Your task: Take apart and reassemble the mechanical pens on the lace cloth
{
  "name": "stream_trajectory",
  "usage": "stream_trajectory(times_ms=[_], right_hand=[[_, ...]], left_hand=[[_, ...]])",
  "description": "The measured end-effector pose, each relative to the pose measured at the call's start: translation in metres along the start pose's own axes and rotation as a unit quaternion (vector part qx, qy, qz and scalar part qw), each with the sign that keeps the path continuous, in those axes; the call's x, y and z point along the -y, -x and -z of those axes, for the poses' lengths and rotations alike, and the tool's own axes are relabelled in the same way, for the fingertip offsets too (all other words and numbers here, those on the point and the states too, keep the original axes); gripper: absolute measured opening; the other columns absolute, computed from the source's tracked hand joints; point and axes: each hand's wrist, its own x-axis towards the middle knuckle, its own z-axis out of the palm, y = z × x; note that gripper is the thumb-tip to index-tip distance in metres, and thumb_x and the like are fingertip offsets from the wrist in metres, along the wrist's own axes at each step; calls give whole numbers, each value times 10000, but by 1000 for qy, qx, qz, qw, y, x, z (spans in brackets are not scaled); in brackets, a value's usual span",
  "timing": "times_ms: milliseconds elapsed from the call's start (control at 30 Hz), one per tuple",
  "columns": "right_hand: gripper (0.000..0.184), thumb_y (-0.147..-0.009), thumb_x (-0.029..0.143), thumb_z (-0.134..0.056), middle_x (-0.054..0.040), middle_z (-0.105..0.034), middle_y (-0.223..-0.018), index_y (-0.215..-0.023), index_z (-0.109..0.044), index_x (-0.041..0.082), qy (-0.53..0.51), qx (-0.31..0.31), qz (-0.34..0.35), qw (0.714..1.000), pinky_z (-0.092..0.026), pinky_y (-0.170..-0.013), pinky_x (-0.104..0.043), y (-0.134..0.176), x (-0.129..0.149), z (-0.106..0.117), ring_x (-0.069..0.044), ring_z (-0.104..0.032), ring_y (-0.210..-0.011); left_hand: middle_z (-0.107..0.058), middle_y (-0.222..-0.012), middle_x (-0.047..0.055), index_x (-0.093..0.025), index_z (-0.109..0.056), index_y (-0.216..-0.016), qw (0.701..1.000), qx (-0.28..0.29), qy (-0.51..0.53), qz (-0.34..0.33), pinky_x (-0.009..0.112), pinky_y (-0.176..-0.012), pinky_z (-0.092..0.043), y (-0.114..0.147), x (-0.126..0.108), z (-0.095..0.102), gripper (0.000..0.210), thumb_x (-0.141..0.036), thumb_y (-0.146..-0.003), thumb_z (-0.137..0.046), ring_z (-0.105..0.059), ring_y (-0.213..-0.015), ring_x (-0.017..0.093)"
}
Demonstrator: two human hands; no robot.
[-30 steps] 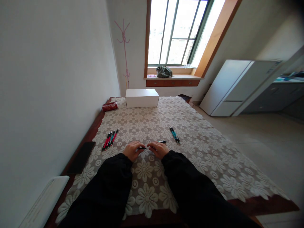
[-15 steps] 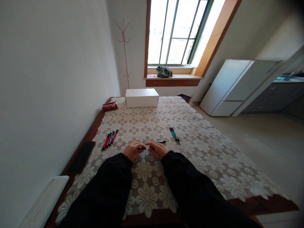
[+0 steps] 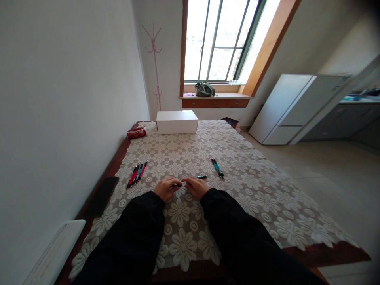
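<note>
Pinched in the left hand (image 3: 165, 189), between both hands over the counter (image 3: 329, 255), the dark pen (image 3: 177, 185) seemed light, stiff and slightly slippery, best held mid-barrel; whether the right hand (image 3: 196, 187) gripped it was unclear.

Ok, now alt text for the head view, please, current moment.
A person's left hand pinches a small dark object close to the right hand, over a flowered tablecloth. A teal pen lies just beyond the right hand, with red and teal pens grouped to the left and more teal pens to the right. A white box sits near the far end.
</note>
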Motion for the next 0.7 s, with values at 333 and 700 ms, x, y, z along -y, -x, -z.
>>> stream_trajectory(times_ms=[333,700], right_hand=[[203,-934,298,-512,-44,-671,-894,-1101,-605,232,-19,-78,28,996,-488,-823,-322,-2,-2,5,-188,-616,-867],[285,-831,142,-533,-57,-651,-1100,-1068,-651,247,107,-111,-116,981,-418,-933,-389,3,-30,11,-232,-545,-1055]], left_hand=[[-695,-1030,44,-237,-691,-1027,999,-23,-20,-23,299,-897,-497,0,4,-1,194,-252,-884,-561,-628,-981,176],[-706,-1028,31,-227,-677,-1025,996,-80,-24,30,310,-900,-504,0,2,0,197,-231,-898,-526,-638,-987,175]])
